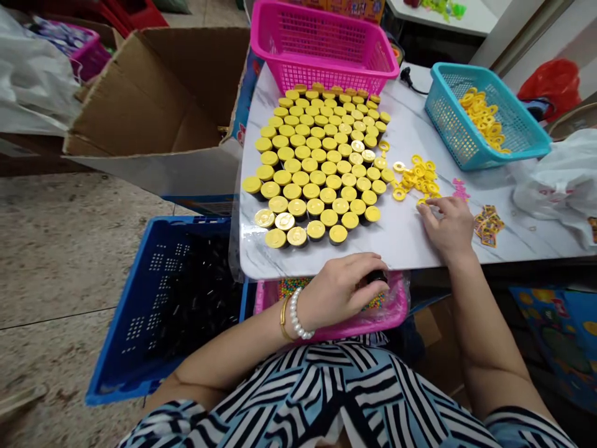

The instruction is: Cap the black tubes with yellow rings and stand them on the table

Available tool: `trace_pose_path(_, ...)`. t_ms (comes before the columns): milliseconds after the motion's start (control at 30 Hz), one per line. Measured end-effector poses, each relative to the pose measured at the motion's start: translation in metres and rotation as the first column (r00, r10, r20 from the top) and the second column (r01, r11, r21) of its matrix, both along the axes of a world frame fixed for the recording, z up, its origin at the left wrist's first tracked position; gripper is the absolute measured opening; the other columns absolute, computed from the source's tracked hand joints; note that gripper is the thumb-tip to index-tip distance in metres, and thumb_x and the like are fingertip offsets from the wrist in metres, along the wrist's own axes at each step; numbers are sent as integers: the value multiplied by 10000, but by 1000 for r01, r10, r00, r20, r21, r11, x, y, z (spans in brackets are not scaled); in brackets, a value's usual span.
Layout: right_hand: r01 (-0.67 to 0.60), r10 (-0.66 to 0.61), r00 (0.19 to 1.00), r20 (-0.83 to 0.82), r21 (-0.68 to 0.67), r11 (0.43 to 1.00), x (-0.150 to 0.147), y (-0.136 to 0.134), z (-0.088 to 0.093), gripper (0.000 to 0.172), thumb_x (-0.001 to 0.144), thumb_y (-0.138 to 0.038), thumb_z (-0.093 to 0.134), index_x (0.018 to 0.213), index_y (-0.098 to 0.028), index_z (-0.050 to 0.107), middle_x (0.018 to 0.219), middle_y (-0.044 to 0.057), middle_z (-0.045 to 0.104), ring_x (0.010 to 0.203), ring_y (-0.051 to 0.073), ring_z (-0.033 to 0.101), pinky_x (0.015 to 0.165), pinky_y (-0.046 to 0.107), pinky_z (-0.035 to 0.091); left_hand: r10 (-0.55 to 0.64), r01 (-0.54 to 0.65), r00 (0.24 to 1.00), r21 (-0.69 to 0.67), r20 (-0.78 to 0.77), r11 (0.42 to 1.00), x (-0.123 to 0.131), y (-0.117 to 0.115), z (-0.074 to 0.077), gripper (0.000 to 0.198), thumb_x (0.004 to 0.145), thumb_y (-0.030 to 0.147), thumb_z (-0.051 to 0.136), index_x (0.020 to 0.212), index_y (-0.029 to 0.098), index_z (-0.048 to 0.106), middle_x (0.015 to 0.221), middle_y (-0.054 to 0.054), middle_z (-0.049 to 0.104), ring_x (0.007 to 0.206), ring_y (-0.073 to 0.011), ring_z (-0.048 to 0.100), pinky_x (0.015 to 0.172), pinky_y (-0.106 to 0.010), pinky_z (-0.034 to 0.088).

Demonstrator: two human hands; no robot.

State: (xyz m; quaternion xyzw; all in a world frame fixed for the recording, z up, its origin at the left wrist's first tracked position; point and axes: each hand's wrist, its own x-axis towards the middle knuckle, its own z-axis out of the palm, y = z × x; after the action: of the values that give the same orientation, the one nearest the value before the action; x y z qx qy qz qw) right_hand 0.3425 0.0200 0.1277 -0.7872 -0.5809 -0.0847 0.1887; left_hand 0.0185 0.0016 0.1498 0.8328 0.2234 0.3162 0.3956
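My left hand [342,289] curls around a small black container [375,276], held above a pink basin [398,305] of tiny multicoloured beads [293,285]. Its fingers hide most of the container. On the table, my right hand [446,227] has thumb and fingertips at the near edge of a pile of yellow plastic ring pieces [416,177], pinching one yellow ring piece [422,201]. Left of the pile stand many black containers with yellow lids [317,177], packed close together in rows.
A pink basket [326,74] stands behind the lidded containers. At the back right is a teal basket [448,124] with yellow pieces. Small pink pieces [460,189] and printed packets [487,225] lie right. A blue crate [125,311] of black containers and a cardboard box [153,106] are left.
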Motion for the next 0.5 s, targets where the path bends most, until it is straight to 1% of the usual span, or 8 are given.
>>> trace_pose_path(67,32,-29,999,39,-80,996,-6,11,1,394,901,-576,609,905,-192,700,1022,133,674,985,263,605,919,416,492,70,-69,997,40,-21,997,9,4,-10,229,991,342,645,1163,209,717,1220,-93,773,1086,-179,764,952,-327,649)
trace_pose_path(133,63,-56,997,53,-143,988,-8,20,5,360,876,-552,631,837,-195,651,972,119,668,914,241,595,866,386,480,148,-147,989,45,-25,988,17,8,-19,231,983,327,654,1149,186,730,1241,-116,767,1100,-192,767,970,-352,651)
trace_pose_path(167,71,-63,997,51,-176,982,-7,23,8,326,861,-524,644,852,-198,642,961,108,674,884,228,592,842,370,472,188,-187,982,36,-17,982,20,10,-23,225,984,312,649,1146,182,735,1242,-119,767,1106,-193,767,984,-361,649)
trace_pose_path(233,75,-67,997,39,-239,968,-5,26,15,296,824,-455,670,975,-201,649,948,84,698,836,210,598,794,345,456,263,-263,965,7,20,965,25,13,-28,206,994,272,629,1137,183,747,1228,-107,775,1113,-184,765,1006,-363,642)
trace_pose_path(300,71,-62,997,41,-289,955,-4,26,22,398,802,-381,669,1154,-194,641,957,78,723,808,209,611,759,336,441,309,-308,949,-21,68,951,28,13,-30,200,1009,241,602,1125,189,756,1180,-81,793,1082,-164,770,989,-338,644)
trace_pose_path(367,52,-31,997,72,-323,945,-5,23,28,478,816,-321,629,1273,-181,635,975,103,736,814,228,620,763,350,432,323,-321,940,-37,111,946,30,12,-31,208,1022,234,584,1124,185,758,1131,-64,803,1042,-146,772,959,-307,646)
trace_pose_path(433,20,21,993,113,-350,937,-8,18,30,472,850,-299,578,1299,-189,669,1040,134,739,858,249,629,796,373,431,319,-316,938,-45,133,948,30,11,-33,223,1037,241,566,1138,176,754,1107,-61,804,1032,-136,766,956,-289,640)
trace_pose_path(500,-17,73,987,140,-368,930,-11,12,32,412,884,-315,551,1245,-216,725,1096,132,739,906,254,636,829,382,442,309,-306,941,-43,141,951,30,9,-34,237,1047,267,559,1163,169,742,1124,-70,795,1057,-135,756,980,-290,632)
